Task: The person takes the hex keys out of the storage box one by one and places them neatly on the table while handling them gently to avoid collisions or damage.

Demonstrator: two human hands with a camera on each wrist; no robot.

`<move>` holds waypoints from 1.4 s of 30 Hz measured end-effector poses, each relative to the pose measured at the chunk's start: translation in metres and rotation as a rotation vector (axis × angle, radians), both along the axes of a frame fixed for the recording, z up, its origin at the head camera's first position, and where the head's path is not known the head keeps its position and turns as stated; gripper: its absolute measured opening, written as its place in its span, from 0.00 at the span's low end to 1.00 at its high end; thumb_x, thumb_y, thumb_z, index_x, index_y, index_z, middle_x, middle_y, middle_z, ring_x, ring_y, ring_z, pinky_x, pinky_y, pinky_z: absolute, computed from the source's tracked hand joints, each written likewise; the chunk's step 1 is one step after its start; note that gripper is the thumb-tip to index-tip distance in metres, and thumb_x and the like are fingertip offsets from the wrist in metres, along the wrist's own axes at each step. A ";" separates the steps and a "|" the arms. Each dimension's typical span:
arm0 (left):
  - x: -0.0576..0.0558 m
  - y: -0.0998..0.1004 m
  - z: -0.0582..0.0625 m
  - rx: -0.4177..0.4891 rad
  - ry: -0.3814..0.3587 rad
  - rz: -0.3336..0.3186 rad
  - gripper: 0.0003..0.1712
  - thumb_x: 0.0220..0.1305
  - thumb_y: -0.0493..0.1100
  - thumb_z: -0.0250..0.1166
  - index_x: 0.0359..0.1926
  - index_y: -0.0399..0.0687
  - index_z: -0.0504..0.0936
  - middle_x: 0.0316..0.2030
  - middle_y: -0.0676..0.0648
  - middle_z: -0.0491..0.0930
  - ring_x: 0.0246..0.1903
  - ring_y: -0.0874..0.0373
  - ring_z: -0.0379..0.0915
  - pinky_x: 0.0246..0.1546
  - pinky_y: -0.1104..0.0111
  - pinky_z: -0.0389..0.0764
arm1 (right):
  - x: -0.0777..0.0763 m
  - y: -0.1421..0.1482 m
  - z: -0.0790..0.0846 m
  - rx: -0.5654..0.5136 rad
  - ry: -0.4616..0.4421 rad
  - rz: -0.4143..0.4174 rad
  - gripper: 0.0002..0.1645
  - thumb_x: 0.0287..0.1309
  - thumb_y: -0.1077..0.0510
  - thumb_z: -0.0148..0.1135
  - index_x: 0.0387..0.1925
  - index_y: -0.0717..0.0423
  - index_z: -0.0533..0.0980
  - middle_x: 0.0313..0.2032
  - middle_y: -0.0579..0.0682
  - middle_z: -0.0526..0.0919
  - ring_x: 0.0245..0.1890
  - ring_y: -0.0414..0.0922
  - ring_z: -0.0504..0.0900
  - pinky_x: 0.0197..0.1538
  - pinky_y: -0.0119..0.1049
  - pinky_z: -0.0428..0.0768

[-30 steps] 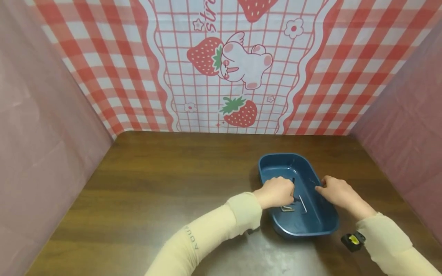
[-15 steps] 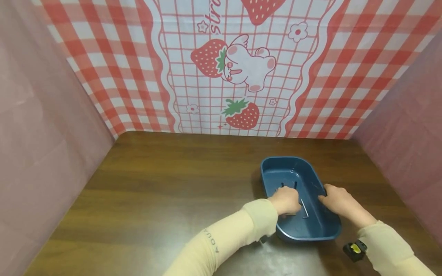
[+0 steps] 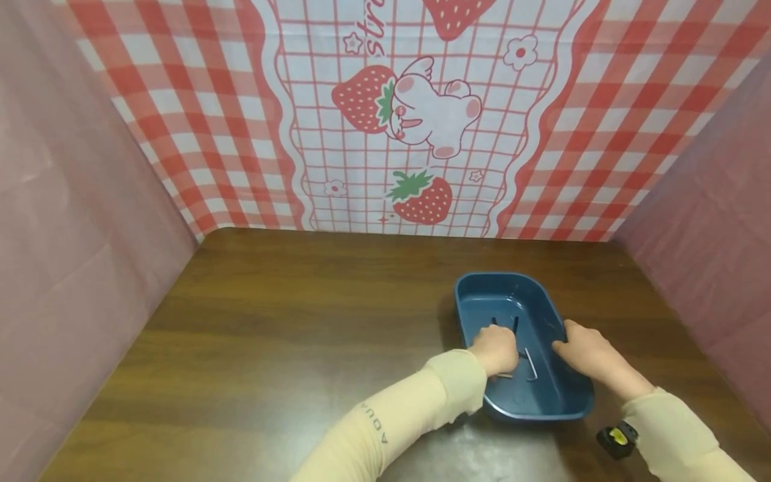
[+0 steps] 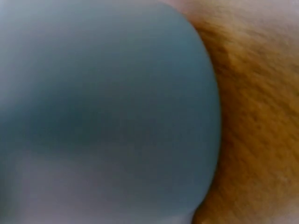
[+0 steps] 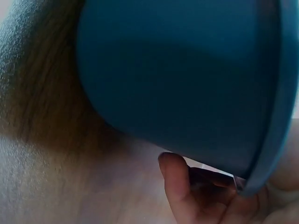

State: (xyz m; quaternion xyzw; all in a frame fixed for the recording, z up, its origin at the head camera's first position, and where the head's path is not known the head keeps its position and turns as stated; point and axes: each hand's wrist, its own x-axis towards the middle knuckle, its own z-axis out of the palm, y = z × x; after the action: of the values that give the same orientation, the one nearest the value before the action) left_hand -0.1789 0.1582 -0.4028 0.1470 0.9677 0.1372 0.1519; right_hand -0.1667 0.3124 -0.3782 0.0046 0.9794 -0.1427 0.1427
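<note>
In the head view, a blue tray (image 3: 551,398) with rounded corners stands at the right of the table. My left hand (image 3: 496,349) reaches down inside it with bent fingers; their tips are hidden, so whatever they touch or hold cannot be seen. Beside that hand lies a thin silver L-shaped hex key (image 3: 532,365). Dark thin rods (image 3: 516,325) show beyond the knuckles, and a small brass-coloured piece (image 3: 504,376) peeks out below. My right hand (image 3: 593,349) grips the tray's right rim, thumb at the top edge. In the right wrist view, its fingers (image 5: 177,182) curl against the outer wall.
The brown wooden table (image 3: 289,335) runs back to a red-and-white strawberry cloth (image 3: 421,120). Pink cloth walls (image 3: 717,181) close in both sides. A small black device (image 3: 617,440) sits at the right wrist. The left wrist view is mostly filled by the blurred tray wall (image 4: 140,116).
Compared with a second ago, my left hand has moved a little right and nearer inside the tray, uncovering another dark rod. Over the last half second, both hands have barely moved.
</note>
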 end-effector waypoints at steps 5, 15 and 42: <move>-0.003 0.002 -0.003 -0.002 0.024 0.000 0.06 0.52 0.44 0.60 0.27 0.47 0.81 0.30 0.51 0.80 0.13 0.63 0.74 0.14 0.74 0.71 | 0.001 0.001 -0.005 -0.038 0.010 -0.033 0.35 0.59 0.54 0.46 0.53 0.85 0.54 0.48 0.83 0.64 0.45 0.72 0.70 0.41 0.57 0.73; -0.004 0.000 -0.005 -0.012 0.089 0.038 0.18 0.46 0.46 0.65 0.40 0.44 0.77 0.31 0.50 0.80 0.32 0.60 0.78 0.24 0.70 0.75 | 0.003 0.001 -0.021 -0.133 0.091 -0.027 0.29 0.66 0.54 0.40 0.54 0.78 0.51 0.41 0.78 0.71 0.31 0.57 0.78 0.28 0.46 0.75; -0.002 -0.016 0.020 0.058 0.224 -0.021 0.08 0.51 0.52 0.63 0.27 0.56 0.79 0.26 0.55 0.79 0.27 0.61 0.75 0.24 0.67 0.70 | -0.001 -0.002 -0.022 -0.147 0.114 -0.040 0.35 0.60 0.60 0.45 0.60 0.78 0.45 0.51 0.82 0.62 0.47 0.71 0.71 0.40 0.58 0.74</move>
State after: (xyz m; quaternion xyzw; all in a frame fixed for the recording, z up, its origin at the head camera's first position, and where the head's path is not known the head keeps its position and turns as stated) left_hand -0.1806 0.1421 -0.3828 0.1760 0.9726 0.1462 0.0400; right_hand -0.1675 0.3101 -0.4007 0.0053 0.9725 -0.2170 0.0840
